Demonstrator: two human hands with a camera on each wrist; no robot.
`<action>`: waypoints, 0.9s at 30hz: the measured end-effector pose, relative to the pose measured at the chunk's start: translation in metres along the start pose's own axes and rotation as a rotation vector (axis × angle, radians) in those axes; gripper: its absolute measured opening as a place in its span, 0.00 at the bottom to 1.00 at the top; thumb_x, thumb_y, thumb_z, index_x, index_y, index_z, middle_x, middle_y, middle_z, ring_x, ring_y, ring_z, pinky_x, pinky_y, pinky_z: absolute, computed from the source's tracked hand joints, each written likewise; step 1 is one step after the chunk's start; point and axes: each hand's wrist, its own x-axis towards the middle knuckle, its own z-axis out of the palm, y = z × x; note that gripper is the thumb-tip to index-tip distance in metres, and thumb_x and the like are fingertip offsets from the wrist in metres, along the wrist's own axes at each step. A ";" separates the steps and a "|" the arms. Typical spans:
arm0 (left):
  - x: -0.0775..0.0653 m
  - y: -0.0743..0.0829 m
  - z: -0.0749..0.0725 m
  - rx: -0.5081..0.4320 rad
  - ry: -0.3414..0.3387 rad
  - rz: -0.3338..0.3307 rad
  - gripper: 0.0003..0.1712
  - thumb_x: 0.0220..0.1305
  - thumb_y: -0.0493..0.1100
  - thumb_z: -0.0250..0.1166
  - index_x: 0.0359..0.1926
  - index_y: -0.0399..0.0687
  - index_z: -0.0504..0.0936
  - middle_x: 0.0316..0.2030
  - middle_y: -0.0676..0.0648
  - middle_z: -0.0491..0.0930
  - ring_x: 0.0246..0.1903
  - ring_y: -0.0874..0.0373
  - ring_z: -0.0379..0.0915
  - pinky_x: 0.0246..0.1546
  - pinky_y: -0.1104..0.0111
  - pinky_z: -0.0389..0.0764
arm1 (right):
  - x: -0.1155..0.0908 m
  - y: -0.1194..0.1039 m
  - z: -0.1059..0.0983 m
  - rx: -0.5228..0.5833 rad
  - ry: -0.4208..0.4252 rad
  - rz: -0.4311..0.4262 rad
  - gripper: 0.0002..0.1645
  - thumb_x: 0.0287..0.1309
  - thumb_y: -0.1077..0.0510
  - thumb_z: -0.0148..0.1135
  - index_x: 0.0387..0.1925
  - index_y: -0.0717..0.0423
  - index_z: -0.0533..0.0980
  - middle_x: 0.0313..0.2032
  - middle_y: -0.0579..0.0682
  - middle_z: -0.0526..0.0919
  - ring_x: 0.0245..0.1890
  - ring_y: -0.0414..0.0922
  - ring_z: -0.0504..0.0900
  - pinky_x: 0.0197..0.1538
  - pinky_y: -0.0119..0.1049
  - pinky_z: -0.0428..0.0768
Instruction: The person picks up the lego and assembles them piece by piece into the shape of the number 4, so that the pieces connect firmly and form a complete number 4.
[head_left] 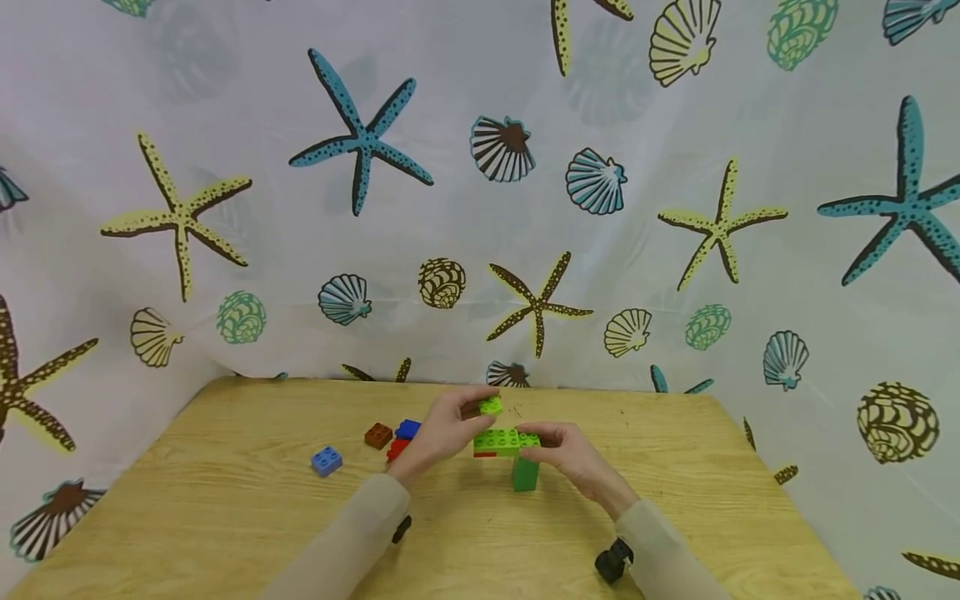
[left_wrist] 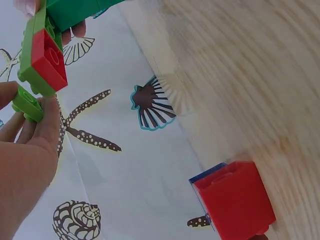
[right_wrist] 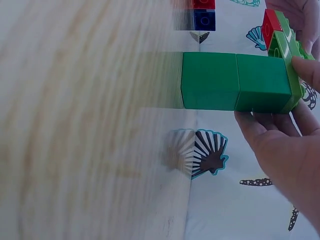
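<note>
My left hand (head_left: 444,427) pinches a small lime-green toy brick (head_left: 491,406) between thumb and fingers, just above a long lime-green brick (head_left: 495,440) and apart from it. That long brick lies across the top of an upright dark green stack (head_left: 526,474) and juts out to the left. Under its jutting end sits a red brick (left_wrist: 49,61). With thumb and fingers, my right hand (head_left: 577,458) grips the right end of the long brick at the top of the stack. In the right wrist view the stack shows two green blocks (right_wrist: 210,81), its foot on the table.
Left of the stack, a brown brick (head_left: 378,435), a light blue brick (head_left: 327,461), a darker blue brick (head_left: 408,428) and a red brick (head_left: 397,450) lie on the wooden table (head_left: 247,500). My left forearm partly covers the red one. A curtain (head_left: 420,217) printed with shells and starfish hangs behind.
</note>
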 end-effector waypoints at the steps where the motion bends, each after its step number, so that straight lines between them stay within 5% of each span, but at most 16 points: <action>1: 0.000 0.001 0.001 0.003 -0.011 0.007 0.25 0.66 0.38 0.64 0.64 0.50 0.76 0.59 0.45 0.78 0.57 0.49 0.77 0.57 0.54 0.78 | 0.000 0.000 0.000 -0.005 -0.005 -0.004 0.27 0.62 0.56 0.65 0.62 0.59 0.75 0.59 0.57 0.80 0.51 0.40 0.81 0.59 0.41 0.77; 12: 0.004 0.003 0.012 0.039 -0.100 0.092 0.23 0.65 0.39 0.66 0.61 0.43 0.78 0.57 0.43 0.80 0.54 0.48 0.79 0.51 0.61 0.82 | 0.002 0.005 -0.002 -0.029 -0.009 0.000 0.28 0.61 0.54 0.67 0.62 0.53 0.75 0.61 0.53 0.79 0.61 0.50 0.76 0.66 0.52 0.71; 19: 0.005 0.010 0.018 0.101 -0.164 0.095 0.22 0.66 0.37 0.64 0.61 0.42 0.78 0.57 0.43 0.80 0.53 0.50 0.79 0.53 0.60 0.81 | 0.002 0.006 -0.004 -0.016 -0.039 -0.004 0.29 0.62 0.56 0.66 0.64 0.56 0.73 0.59 0.56 0.79 0.59 0.50 0.79 0.60 0.45 0.77; 27: 0.005 0.010 0.023 0.152 -0.207 0.173 0.23 0.63 0.36 0.67 0.59 0.40 0.79 0.56 0.41 0.81 0.50 0.48 0.81 0.49 0.64 0.83 | 0.000 0.007 -0.005 0.000 -0.044 0.004 0.30 0.59 0.58 0.69 0.63 0.58 0.73 0.58 0.57 0.80 0.56 0.50 0.80 0.57 0.43 0.80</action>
